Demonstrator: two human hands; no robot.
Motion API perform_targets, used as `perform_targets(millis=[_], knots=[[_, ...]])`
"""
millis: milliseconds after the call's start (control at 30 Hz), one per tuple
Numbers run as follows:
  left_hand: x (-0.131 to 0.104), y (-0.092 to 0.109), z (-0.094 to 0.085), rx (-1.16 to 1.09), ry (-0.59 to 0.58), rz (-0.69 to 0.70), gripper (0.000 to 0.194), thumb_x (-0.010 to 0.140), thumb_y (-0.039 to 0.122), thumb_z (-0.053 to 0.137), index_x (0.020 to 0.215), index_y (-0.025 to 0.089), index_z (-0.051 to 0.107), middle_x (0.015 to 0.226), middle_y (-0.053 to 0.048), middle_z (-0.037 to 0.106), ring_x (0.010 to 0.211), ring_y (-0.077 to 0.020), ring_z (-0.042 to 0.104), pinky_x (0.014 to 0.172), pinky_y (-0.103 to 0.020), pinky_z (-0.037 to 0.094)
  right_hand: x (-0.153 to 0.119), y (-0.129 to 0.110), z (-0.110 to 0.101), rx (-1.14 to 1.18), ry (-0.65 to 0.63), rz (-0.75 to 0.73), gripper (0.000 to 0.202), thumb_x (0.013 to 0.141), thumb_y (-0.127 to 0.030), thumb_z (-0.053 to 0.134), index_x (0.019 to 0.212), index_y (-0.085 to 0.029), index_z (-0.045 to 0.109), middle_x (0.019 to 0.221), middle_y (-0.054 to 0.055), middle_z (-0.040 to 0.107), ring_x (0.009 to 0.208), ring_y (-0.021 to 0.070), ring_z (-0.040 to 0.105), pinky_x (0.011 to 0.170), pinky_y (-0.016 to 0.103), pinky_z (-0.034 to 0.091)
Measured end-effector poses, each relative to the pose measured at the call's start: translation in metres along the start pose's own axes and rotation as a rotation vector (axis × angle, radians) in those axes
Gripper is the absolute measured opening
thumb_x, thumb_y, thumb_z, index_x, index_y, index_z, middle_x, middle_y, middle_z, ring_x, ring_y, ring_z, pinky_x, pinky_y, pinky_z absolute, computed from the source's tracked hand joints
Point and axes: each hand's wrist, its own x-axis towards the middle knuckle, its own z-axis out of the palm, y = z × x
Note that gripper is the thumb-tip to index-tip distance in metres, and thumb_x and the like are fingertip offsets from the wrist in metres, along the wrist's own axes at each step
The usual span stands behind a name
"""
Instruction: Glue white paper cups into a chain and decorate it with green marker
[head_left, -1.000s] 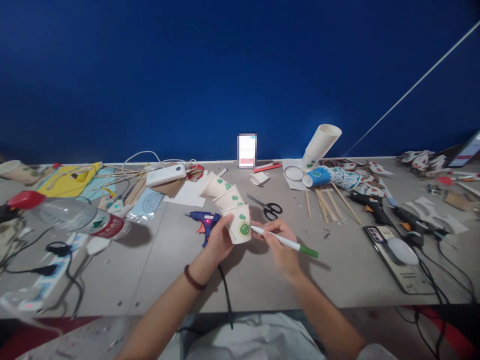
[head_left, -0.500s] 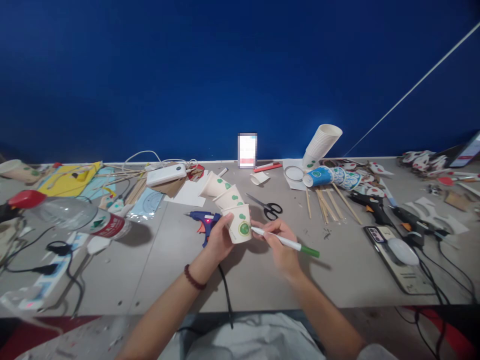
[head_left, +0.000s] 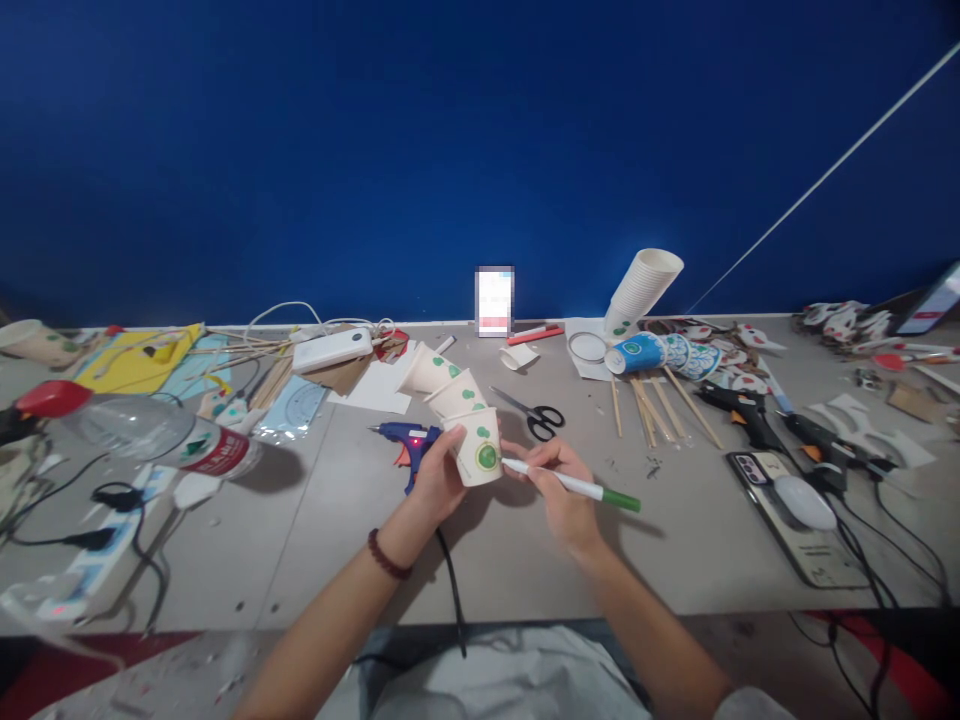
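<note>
My left hand (head_left: 437, 477) grips the nearest paper cup (head_left: 472, 452) of a curved chain of white cups with green spots. The further cups (head_left: 429, 372) of the chain reach up and to the left. Between the fingers of my right hand (head_left: 566, 495) is a white marker (head_left: 574, 484) with a green end pointing right; its tip is at the right side of the green circle on the nearest cup. A blue glue gun (head_left: 405, 440) lies just left of my left hand. Black scissors (head_left: 540, 418) rest beyond my right hand.
A bottle with a red cap (head_left: 150, 430) lies at the left near a power strip (head_left: 120, 545). A tilted stack of cups (head_left: 645, 285) and blue cups (head_left: 637, 353) are at the back right. Black glue guns (head_left: 750, 415) and a phone (head_left: 795, 530) sit at the right.
</note>
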Motion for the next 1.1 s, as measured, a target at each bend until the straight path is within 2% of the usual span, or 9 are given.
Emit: perform_targets(millis=[233,467,700,767,833,933,1000,1100], knots=[[0.0,0.0,-0.001,0.006,-0.011,0.001,0.04,0.076,0.034,0.067,0.109,0.011,0.067,0.101,-0.012,0.074,0.088,-0.0261,0.068,0.077,-0.037,0.054,0.0,-0.001,-0.001,-0.045,-0.01,-0.01,0.011,0.066,-0.015,0.065,0.065,-0.022,0.057,0.062,-0.004,0.062,0.093,0.0264,0.073,0.083,0.036,0.054],[0.0,0.0,0.0,-0.01,0.003,-0.005,0.045,0.074,0.033,0.069,0.113,0.01,0.065,0.1,-0.011,0.074,0.088,-0.0262,0.068,0.076,-0.037,0.054,0.0,0.004,-0.006,-0.065,-0.045,-0.031,0.012,0.069,-0.012,0.06,0.065,-0.023,0.058,0.063,-0.005,0.062,0.096,0.0247,0.072,0.091,0.038,0.049],[0.0,0.001,0.001,-0.012,0.011,0.007,0.041,0.073,0.035,0.07,0.106,0.01,0.068,0.101,-0.012,0.074,0.087,-0.0255,0.068,0.074,-0.034,0.053,0.002,0.009,-0.009,0.008,-0.091,-0.05,0.01,0.073,-0.016,0.062,0.067,-0.023,0.059,0.06,-0.005,0.063,0.084,0.0205,0.073,0.097,0.043,0.049],[0.0,0.001,0.001,-0.009,0.014,0.011,0.039,0.072,0.035,0.071,0.103,0.011,0.069,0.1,-0.012,0.074,0.086,-0.0251,0.068,0.075,-0.035,0.053,0.002,0.009,-0.008,0.027,-0.065,-0.042,0.009,0.076,-0.019,0.064,0.069,-0.022,0.06,0.06,-0.004,0.064,0.087,0.0217,0.073,0.094,0.041,0.051],[0.0,0.001,0.001,0.002,0.017,0.01,0.039,0.072,0.035,0.072,0.102,0.011,0.07,0.098,-0.011,0.074,0.084,-0.0241,0.068,0.075,-0.034,0.053,0.001,0.01,-0.006,0.041,-0.033,-0.023,0.009,0.078,-0.023,0.068,0.073,-0.021,0.06,0.065,-0.002,0.069,0.092,0.0232,0.074,0.088,0.038,0.055],[0.0,0.001,0.002,0.027,0.021,0.013,0.039,0.071,0.036,0.073,0.1,0.01,0.07,0.096,-0.011,0.074,0.084,-0.0229,0.068,0.075,-0.033,0.053,0.0,0.008,-0.003,0.036,-0.017,-0.008,0.014,0.078,-0.03,0.073,0.077,-0.021,0.063,0.079,0.001,0.076,0.087,0.0214,0.075,0.082,0.034,0.058],[0.0,0.0,0.003,0.049,0.034,0.025,0.041,0.07,0.036,0.074,0.101,0.01,0.07,0.096,-0.01,0.074,0.084,-0.0224,0.068,0.075,-0.032,0.053,-0.001,0.005,0.0,0.0,-0.006,-0.003,0.016,0.077,-0.033,0.075,0.078,-0.021,0.064,0.088,0.004,0.079,0.085,0.0201,0.076,0.081,0.032,0.059],[-0.001,-0.001,0.003,0.077,0.061,0.049,0.047,0.067,0.036,0.077,0.106,0.011,0.068,0.096,-0.01,0.074,0.083,-0.0228,0.068,0.075,-0.034,0.053,-0.002,0.001,0.003,-0.056,0.02,0.015,0.019,0.074,-0.035,0.078,0.077,-0.021,0.065,0.092,0.005,0.08,0.092,0.0212,0.076,0.082,0.031,0.06]])
